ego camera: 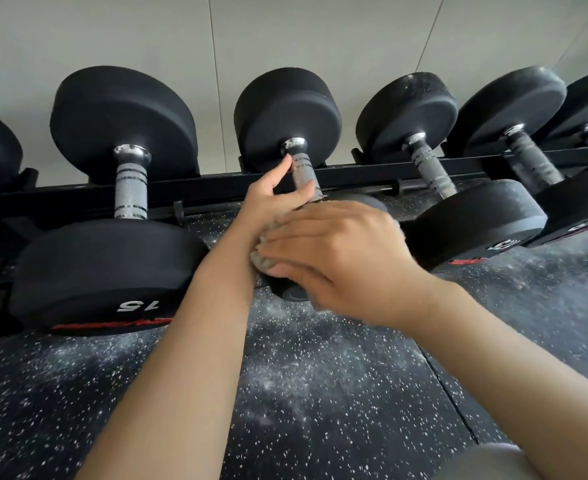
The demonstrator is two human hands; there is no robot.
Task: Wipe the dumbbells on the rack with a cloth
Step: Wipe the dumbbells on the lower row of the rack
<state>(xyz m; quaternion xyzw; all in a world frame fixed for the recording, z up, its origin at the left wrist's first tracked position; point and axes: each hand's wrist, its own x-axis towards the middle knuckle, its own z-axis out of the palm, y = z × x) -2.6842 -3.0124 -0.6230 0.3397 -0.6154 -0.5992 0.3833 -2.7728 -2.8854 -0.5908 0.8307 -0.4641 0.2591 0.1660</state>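
Toward the rack's [355, 177] left end, the 15 dumbbell [112, 271] lies across the rails, its rubber looking clean. At mid-rack the left hand [272, 199] has fingers and thumb wrapped round the handle of the middle dumbbell [285, 112], likely to stop it rolling under the rubbing. Just nearer, the right hand [337, 258] lays its fingers almost flat over the grey cloth [261, 258], pressing it onto that dumbbell's front head. Only the cloth's edge shows. Toward the right end, the dusty dumbbells [476, 223] look unwiped, so the work probably heads that way.
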